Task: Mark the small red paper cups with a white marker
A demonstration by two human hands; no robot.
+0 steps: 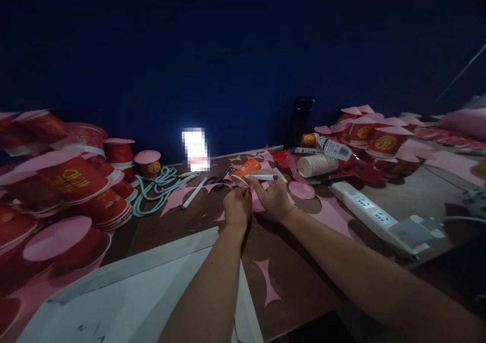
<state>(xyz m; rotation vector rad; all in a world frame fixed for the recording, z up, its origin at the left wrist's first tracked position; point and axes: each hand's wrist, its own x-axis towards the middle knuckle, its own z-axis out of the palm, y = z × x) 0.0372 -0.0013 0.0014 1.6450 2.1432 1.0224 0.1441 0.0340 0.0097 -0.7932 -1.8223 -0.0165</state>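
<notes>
My left hand (237, 207) is closed around the base of a red paper cup (246, 169) that lies tilted on the brown table (299, 277). My right hand (272, 196) sits beside it, fingers pinched on a white pen-like stick (266, 177) held across the cup's side. A piece of pink paper (256, 201) shows between the two hands. Black scissors (219, 180) lie just left of the cup.
Piles of red cups capped with pink paper discs (68, 181) fill the left. More such cups (379, 138) stand at the back right, near a stack of plain cups (317, 164). A white power strip (370, 214), a coiled teal cord (157, 186), pink scraps (268, 279) and a white board (152, 292) lie around.
</notes>
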